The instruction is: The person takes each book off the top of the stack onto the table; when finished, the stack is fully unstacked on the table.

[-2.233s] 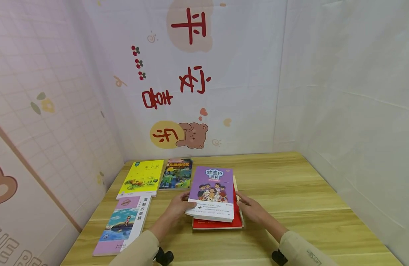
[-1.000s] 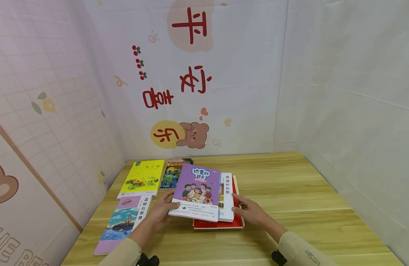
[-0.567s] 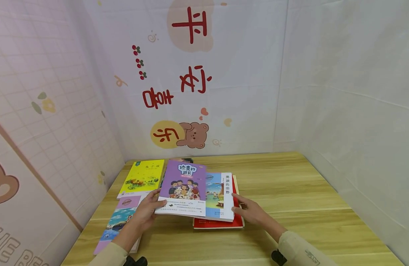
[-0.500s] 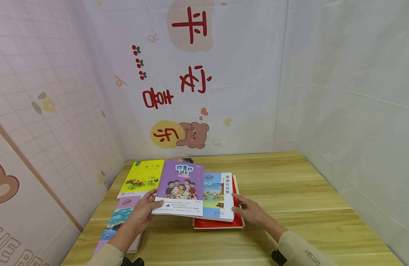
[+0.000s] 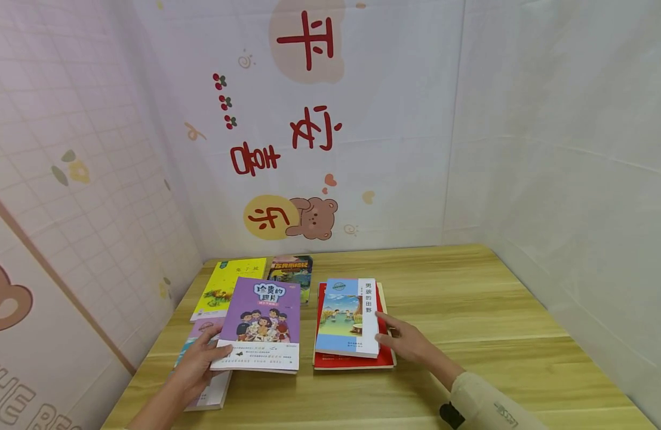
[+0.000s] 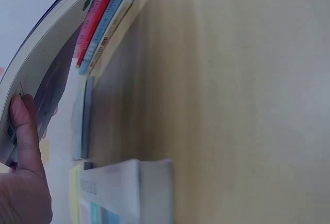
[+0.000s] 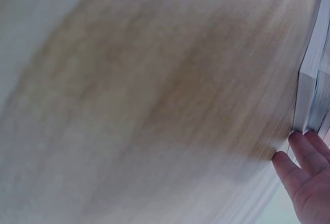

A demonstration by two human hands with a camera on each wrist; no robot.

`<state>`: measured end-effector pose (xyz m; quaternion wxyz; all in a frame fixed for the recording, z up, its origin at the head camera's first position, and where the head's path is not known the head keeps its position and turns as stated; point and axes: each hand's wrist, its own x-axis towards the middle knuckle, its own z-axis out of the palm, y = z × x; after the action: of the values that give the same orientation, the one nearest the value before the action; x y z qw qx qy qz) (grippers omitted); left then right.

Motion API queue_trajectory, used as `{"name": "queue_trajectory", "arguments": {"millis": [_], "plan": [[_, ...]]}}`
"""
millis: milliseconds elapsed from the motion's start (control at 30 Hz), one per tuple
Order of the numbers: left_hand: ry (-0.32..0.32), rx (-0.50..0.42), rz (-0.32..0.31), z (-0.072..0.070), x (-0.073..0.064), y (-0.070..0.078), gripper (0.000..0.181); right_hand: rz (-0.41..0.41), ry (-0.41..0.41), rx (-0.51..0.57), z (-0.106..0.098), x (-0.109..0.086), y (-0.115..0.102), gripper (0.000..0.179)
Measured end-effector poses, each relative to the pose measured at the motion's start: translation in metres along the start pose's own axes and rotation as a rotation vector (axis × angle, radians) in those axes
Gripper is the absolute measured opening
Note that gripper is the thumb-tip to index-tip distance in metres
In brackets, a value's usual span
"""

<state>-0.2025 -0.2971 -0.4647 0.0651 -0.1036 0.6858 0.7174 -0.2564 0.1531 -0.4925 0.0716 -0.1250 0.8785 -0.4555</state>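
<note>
My left hand (image 5: 196, 361) grips the near left corner of a purple-covered book (image 5: 261, 322), thumb on its cover and fingers underneath. The book is held above the table, and its pale underside (image 6: 38, 54) curves in the left wrist view. To its right lies a stack: a blue and white book (image 5: 341, 325) on top of a red book (image 5: 335, 361), with a cream edge below. My right hand (image 5: 408, 339) touches the stack's right side with extended fingers; the right wrist view shows its fingertips at the page edges (image 7: 305, 92).
A yellow book (image 5: 230, 280) and a dark green illustrated book (image 5: 292, 278) lie at the back left. Partly hidden under the left hand and purple book is a lilac and white book (image 5: 212, 394). Fabric-covered walls (image 5: 394, 119) enclose the wooden table (image 5: 470, 298).
My left hand has slid the purple book leftward off the stack, then brought it nearer, uncovering the blue and white book and the dark green one. The right hand has stayed at the stack's side.
</note>
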Motion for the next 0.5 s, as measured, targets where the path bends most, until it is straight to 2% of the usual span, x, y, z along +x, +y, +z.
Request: {"name": "queue_trajectory", "arguments": {"millis": [167, 333, 500], "plan": [[-0.054, -0.017, -0.04, -0.005, -0.01, -0.012, 0.08, 0.021, 0.008, -0.011, 0.001, 0.0, 0.0, 0.061], [-0.094, -0.051, -0.086, -0.003, -0.014, -0.027, 0.082, 0.023, 0.006, -0.011, 0.001, 0.001, 0.002, 0.061], [-0.05, -0.055, -0.115, 0.004, -0.012, -0.036, 0.08, 0.021, 0.006, -0.013, 0.001, 0.001, 0.002, 0.061]]}}
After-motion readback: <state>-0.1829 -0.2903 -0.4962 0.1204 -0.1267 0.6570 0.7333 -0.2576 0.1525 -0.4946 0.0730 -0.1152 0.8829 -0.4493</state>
